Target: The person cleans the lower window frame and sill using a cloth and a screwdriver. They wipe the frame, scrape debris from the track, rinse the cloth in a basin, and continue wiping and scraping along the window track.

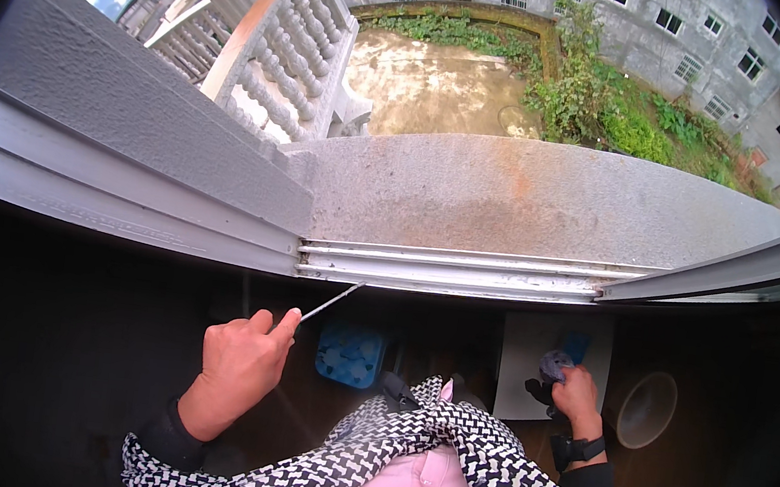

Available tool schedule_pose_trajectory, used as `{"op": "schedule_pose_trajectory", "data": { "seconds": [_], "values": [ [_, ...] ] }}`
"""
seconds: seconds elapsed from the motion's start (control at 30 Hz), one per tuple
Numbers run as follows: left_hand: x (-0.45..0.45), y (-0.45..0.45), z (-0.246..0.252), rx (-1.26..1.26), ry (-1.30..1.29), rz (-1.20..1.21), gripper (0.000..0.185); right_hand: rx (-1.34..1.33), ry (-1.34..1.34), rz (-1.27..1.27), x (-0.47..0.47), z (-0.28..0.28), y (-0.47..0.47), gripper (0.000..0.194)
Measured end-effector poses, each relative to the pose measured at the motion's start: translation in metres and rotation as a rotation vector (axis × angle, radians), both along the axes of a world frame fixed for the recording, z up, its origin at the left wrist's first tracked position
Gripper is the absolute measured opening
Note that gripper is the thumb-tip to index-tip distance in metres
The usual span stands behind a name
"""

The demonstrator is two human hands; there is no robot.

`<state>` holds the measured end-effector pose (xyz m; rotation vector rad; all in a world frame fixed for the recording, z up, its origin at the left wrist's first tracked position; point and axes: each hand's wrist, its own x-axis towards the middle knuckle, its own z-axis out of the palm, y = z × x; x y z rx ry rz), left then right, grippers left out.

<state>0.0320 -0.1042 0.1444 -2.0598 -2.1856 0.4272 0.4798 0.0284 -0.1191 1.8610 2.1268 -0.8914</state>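
Observation:
My left hand [241, 364] grips a thin, light-coloured rod [333, 301]. The rod's far tip reaches the lower edge of the white window track [444, 276]; whether it touches cannot be told. Dark specks mark the track. Lower on the right, my right hand [576, 394] holds a crumpled greyish-purple cloth [554, 367], with a dark part hanging below it. Behind that hand is a white flat surface [516, 376] with a small blue item [575, 345] on it. The handle end of the rod is hidden in my left fist.
A sliding window sash [715, 272] stands at the right of the opening. Beyond the track lies a rough concrete sill [454, 200], with a balustrade [290, 49] to the left outside. Below are a blue patterned stool or container [349, 357] and a round bin [647, 410].

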Motion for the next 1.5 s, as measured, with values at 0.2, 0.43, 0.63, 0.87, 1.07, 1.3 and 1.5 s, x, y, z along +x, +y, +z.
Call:
{"op": "schedule_pose_trajectory", "data": {
  "seconds": [0.2,0.43,0.63,0.87,1.07,1.3,1.5],
  "values": [
    [-0.026,0.022,-0.018,-0.008,-0.065,-0.078,0.037,0.017,-0.007,0.038,0.002,-0.002,-0.003,0.034],
    [0.007,0.078,-0.080,-0.002,-0.435,-0.270,0.038,-0.003,-0.010,0.006,0.006,0.008,-0.008,0.031],
    [0.015,0.085,-0.092,0.038,-0.478,-0.310,0.036,0.046,-0.019,0.022,0.012,0.007,-0.006,0.029],
    [0.008,0.091,-0.084,-0.012,-0.532,-0.280,0.035,0.055,-0.044,-0.044,0.019,0.002,-0.012,0.031],
    [0.041,0.117,-0.123,0.015,-0.601,-0.347,0.037,0.074,-0.047,-0.090,0.029,0.004,-0.026,0.031],
    [-0.040,0.071,-0.052,-0.031,-0.543,-0.111,0.035,-0.025,-0.054,-0.204,0.030,-0.001,-0.037,0.034],
    [-0.023,0.107,-0.083,0.046,-0.505,-0.232,0.035,-0.013,-0.046,-0.193,0.027,-0.003,-0.042,0.034]
  ]
}}
